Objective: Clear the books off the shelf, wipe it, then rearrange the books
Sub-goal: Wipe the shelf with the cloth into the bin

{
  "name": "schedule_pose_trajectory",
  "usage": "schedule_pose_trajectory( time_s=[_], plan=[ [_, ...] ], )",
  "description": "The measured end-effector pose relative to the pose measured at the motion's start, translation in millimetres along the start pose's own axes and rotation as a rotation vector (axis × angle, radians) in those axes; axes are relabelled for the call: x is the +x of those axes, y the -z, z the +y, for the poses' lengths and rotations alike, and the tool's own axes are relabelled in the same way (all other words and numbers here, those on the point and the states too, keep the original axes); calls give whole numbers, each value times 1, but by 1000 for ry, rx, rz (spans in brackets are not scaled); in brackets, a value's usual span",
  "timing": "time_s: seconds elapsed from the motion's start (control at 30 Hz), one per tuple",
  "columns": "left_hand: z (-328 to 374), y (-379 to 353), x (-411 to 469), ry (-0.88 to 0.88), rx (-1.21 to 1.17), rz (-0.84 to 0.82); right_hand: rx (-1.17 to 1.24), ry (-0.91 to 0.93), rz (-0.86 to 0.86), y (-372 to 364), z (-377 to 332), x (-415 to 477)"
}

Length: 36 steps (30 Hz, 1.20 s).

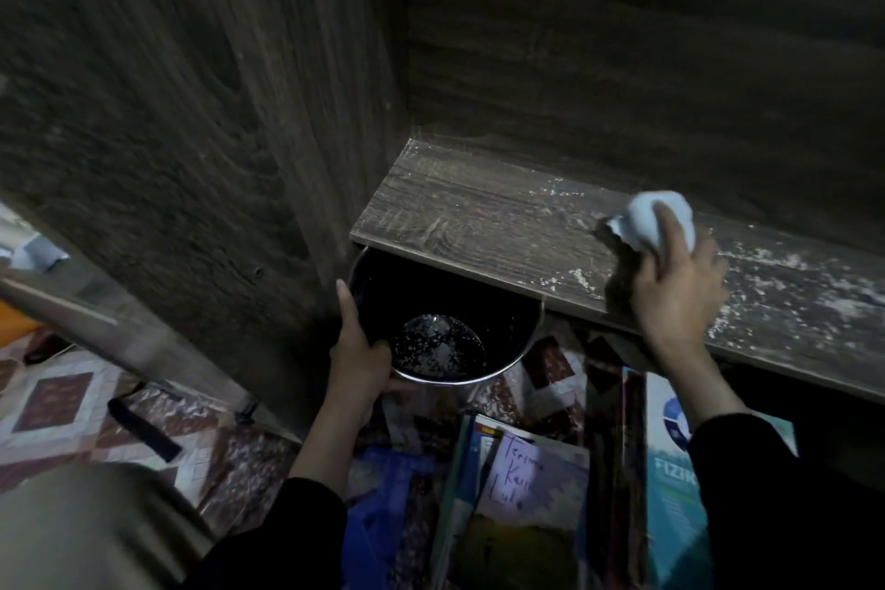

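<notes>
Wiping step: right hand (680,297) grips a crumpled pale-blue cloth (657,221) on the dusty dark-wood shelf (479,216), left hand (359,352) holds a round black metal bowl (421,290) below its edge; next, presumably, debris swept leftward.

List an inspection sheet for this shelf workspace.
Surface: shelf bare of books, white crumbs scattered towards its right.
Job's things: cloth on the shelf; books lying on the floor below.
Clutter: bowl under the shelf edge, crumbs inside; black strap on the rug.
Hands: right hand grips the cloth; left hand holds the bowl's rim.
Cables: nothing seen.
Surroundings: wooden cabinet wall.
</notes>
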State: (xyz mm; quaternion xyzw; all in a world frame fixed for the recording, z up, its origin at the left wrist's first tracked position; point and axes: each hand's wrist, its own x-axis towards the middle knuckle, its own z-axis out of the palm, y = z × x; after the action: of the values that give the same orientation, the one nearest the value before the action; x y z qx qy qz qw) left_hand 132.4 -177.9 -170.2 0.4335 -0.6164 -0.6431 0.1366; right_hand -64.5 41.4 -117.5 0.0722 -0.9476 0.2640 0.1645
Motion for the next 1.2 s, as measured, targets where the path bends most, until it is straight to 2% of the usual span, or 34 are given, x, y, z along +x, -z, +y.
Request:
schedule_pose_trajectory(
  time_s=[0.07,0.1,0.27,0.47,0.67,0.93,1.0,1.1,1.2],
  plan=[
    [1,-2,-3,12,-7,-26,-82,-122,-26,-2,11,-8],
    [2,-3,-4,18,-9,-34,-115,-127,-36,-5,11,-14],
    [-1,-8,-3,0,59,-27,-194,-18,-72,-31,-18,-43],
    [-2,-14,-2,-18,75,-32,-136,124,-141,-52,-66,-72],
    [2,-19,-5,-58,136,-36,-190,344,-69,-66,-102,-100],
    [5,-27,-9,-78,202,-41,112,592,-298,-54,-110,-92],
    [6,-30,-10,-73,190,-40,367,507,-462,-44,-108,-76],
    [5,-32,-9,-64,150,-46,1059,38,-769,-16,-106,-58],
    [0,-33,-3,-89,159,-73,1420,-338,-780,7,-85,-37]
  ],
)
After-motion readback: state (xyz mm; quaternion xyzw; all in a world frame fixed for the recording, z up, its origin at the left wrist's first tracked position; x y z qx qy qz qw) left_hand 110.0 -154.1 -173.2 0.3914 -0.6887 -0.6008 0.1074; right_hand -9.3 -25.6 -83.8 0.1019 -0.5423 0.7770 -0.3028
